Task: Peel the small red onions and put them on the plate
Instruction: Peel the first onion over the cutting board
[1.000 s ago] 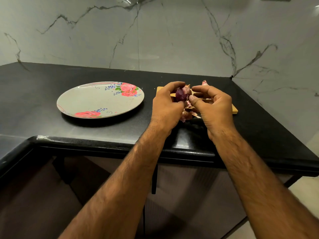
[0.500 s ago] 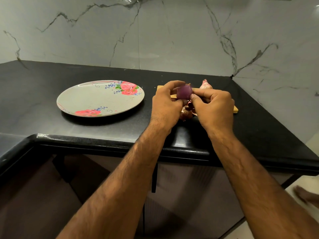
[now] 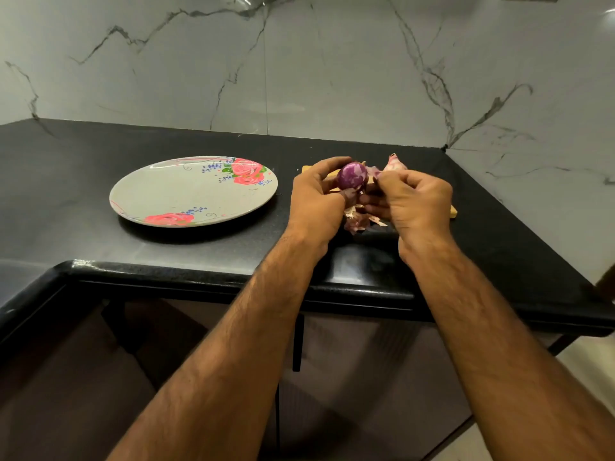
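onion [image 3: 352, 175] has turned since half a second ago: its rounded purple side now faces you, mostly bare. peel looks nearly done. your left hand [image 3: 316, 201] fingers [image 3: 332, 161] curl round it, above the board [image 3: 452, 212]. your right hand [image 3: 414, 202] pinches a loose skin strip [image 3: 374, 171] touching it. plate [image 3: 159, 194], further left on the desk [image 3: 66, 161], holds no onions yet.

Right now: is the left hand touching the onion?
Touching. Head view: the left hand grips the onion, fingers curled over its top, no gap. The right hand pinches its loose skin.
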